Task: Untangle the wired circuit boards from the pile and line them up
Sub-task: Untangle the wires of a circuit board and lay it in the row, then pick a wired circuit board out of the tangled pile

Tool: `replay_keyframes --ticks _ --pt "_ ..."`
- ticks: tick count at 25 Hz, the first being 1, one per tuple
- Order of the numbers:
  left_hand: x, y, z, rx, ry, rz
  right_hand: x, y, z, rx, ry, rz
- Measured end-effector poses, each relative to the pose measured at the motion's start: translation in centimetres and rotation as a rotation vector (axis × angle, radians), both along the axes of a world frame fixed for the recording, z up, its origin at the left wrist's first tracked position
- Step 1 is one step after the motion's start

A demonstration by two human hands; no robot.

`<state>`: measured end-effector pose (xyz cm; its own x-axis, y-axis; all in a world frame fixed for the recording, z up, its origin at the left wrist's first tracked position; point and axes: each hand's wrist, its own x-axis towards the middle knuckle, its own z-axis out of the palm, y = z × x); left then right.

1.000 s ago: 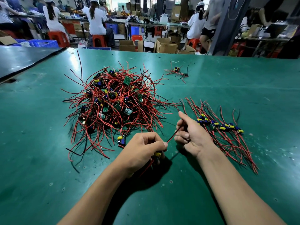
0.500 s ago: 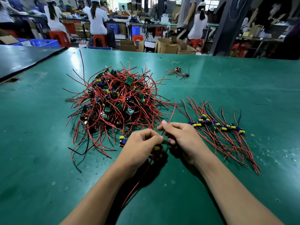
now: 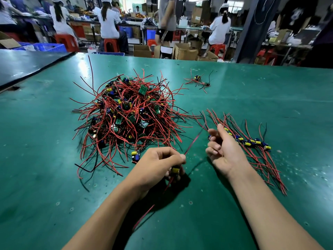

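A: Head view first — where are the wired circuit boards?

B: Most sit in the tangled pile (image 3: 129, 112) of red and black wires on the green surface (image 3: 270, 98). Right of the pile, a row of boards (image 3: 252, 142) lies lined up. Its yellow and blue parts are side by side and its wires fan out to both sides.

A: And the hands?

B: The left hand (image 3: 158, 165) is just in front of the pile, toward its right side. Thumb and fingers pinch one small board (image 3: 175, 170) with a yellow capacitor. A red wire (image 3: 193, 141) rises from those fingertips, slanting away to the right. A second red wire (image 3: 144, 216) trails from under the hand toward the person.

A: The right hand?

B: The right hand (image 3: 223, 150) is between the pile and the row, at the row's left end — fingers loosely curled, with no wire that I can see between them.

A: Anything else near the pile?

B: One loose board (image 3: 135, 156) lies at the pile's near edge, just beside the left hand. A small stray cluster (image 3: 197, 79) of wired boards sits beyond the pile, to its right, well apart.
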<state>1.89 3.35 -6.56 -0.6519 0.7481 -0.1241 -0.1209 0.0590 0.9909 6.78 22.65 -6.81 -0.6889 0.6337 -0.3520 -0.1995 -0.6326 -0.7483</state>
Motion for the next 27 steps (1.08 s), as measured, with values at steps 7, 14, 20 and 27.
replay_keyframes --ticks 7,14,20,27 --pt "-0.5 0.7 0.3 0.110 -0.271 0.149 -0.1 -2.3 -0.9 0.436 -0.195 0.187" --pt "-1.2 0.6 -0.4 0.131 -0.283 0.054 0.9 -5.4 0.1 1.075 -0.262 0.353" --pt "-0.1 0.3 0.4 0.080 -0.020 0.198 0.6 -3.3 -0.4 1.282 -0.380 0.034" --pt "-1.7 -2.1 0.1 -0.449 0.968 0.571 1.3 -0.8 -0.8 1.556 -0.564 -0.031"
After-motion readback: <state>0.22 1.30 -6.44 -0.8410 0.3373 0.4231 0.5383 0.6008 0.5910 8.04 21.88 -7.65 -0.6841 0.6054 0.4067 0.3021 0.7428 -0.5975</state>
